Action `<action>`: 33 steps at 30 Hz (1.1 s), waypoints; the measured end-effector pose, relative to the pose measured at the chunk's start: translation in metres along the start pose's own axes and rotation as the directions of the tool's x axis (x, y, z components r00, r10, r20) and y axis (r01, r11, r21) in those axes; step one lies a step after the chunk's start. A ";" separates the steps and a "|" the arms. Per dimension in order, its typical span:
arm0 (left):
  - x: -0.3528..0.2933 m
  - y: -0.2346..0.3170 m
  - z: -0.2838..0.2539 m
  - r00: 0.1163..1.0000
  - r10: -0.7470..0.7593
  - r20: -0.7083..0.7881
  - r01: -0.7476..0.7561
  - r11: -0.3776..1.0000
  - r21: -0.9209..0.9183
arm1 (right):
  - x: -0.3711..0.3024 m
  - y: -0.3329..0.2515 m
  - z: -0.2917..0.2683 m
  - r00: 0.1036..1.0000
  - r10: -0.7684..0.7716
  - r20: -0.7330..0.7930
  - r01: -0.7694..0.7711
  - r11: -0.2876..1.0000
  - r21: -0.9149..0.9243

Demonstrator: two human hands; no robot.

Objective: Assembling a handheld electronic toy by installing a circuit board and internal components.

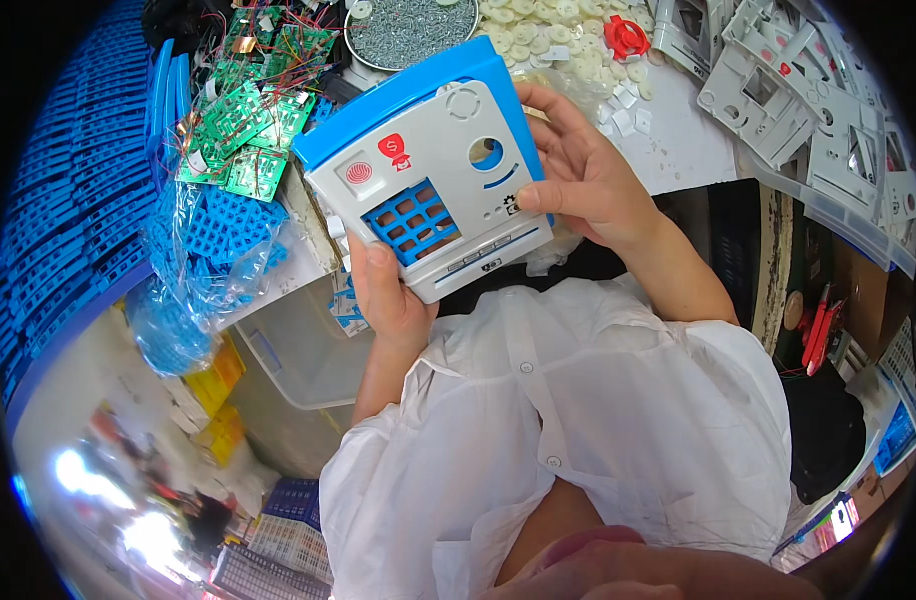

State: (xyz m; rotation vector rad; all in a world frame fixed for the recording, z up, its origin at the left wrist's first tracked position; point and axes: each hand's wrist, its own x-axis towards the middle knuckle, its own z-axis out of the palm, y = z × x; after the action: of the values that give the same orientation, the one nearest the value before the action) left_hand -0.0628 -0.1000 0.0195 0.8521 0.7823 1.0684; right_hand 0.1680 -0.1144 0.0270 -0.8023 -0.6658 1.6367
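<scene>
A white toy money-box front panel (pixel 433 130) in a blue plastic frame (pixel 418 85) is held tilted above the table's near edge. My left hand (pixel 386 290) grips its lower left corner, thumb on the front face. My right hand (pixel 588 180) holds the right side, with the thumb pressed on the face and the fingers behind the frame. A blue keypad grid (pixel 415 222) shows through the square window, beside a round hole and red stickers of a fingerprint and a money bag. The panel's back is hidden.
Green circuit boards with wires (pixel 243 125) lie at the left, above bagged blue keypad grids (pixel 228 230). Behind are a bowl of screws (pixel 413 30) and cream discs (pixel 523 30). White panels (pixel 768 95) fill a bin at right; blue parts (pixel 73 190) are stacked far left.
</scene>
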 end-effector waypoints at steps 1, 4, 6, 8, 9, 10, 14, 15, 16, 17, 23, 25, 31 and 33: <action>0.001 0.000 0.000 1.000 0.013 -0.001 -0.013 1.000 0.014 | 0.000 0.001 0.000 1.000 -0.004 0.006 0.004 1.000 0.020; 0.002 0.002 0.000 0.999 0.041 -0.018 -0.040 0.997 0.065 | 0.001 0.004 0.001 1.000 -0.012 0.002 0.012 0.999 0.042; 0.003 0.005 0.003 0.998 0.045 -0.048 -0.039 0.993 0.115 | 0.000 0.007 0.002 0.999 -0.014 -0.028 0.014 1.000 0.006; 0.001 0.002 -0.002 0.998 0.067 -0.002 -0.067 0.994 0.089 | 0.001 0.014 -0.001 0.998 -0.032 -0.053 0.032 0.999 -0.013; 0.000 0.002 -0.004 0.997 0.079 0.020 -0.080 0.994 0.076 | 0.001 0.017 -0.002 0.997 -0.042 -0.065 0.040 0.999 -0.023; 0.002 0.005 -0.007 0.998 0.043 0.040 -0.046 0.995 0.085 | 0.001 0.019 -0.003 0.997 -0.043 -0.068 0.043 0.999 -0.001; 0.022 0.021 -0.017 0.999 0.040 0.037 -0.045 0.990 0.136 | 0.002 0.020 -0.002 0.997 -0.069 -0.046 0.070 0.998 0.009; 0.027 0.024 -0.019 0.997 0.075 0.017 -0.076 0.985 0.153 | 0.002 0.018 -0.001 0.996 -0.081 -0.033 0.081 0.997 -0.008; 0.029 0.027 -0.022 0.992 0.111 0.053 -0.119 0.978 0.169 | 0.002 0.015 0.001 0.999 -0.047 -0.028 0.046 0.999 -0.029; 0.032 0.027 -0.024 0.995 0.084 0.055 -0.090 0.987 0.133 | 0.003 0.010 0.003 1.000 -0.012 -0.023 0.011 0.999 -0.050; 0.042 0.031 -0.010 0.996 -0.046 0.073 0.051 0.997 -0.060 | -0.007 0.004 0.000 0.996 0.045 -0.082 -0.047 0.998 -0.029; 0.050 0.027 -0.012 0.992 -0.089 0.090 0.103 0.981 -0.166 | -0.010 0.001 0.000 0.997 -0.008 -0.071 0.000 0.994 -0.111; 0.061 0.034 -0.005 0.997 -0.074 0.015 0.076 0.979 -0.189 | -0.016 -0.016 -0.014 0.978 0.200 0.055 -0.195 0.977 -0.085; 0.048 0.042 -0.002 0.983 -0.154 0.103 0.152 0.988 0.024 | -0.015 -0.015 -0.018 0.993 0.119 -0.017 -0.120 0.988 -0.100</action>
State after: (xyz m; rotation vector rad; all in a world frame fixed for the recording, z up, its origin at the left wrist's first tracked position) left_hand -0.0682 -0.0438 0.0492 0.8413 0.7563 0.8754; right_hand 0.1933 -0.1261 0.0300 -0.9392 -0.7083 1.7155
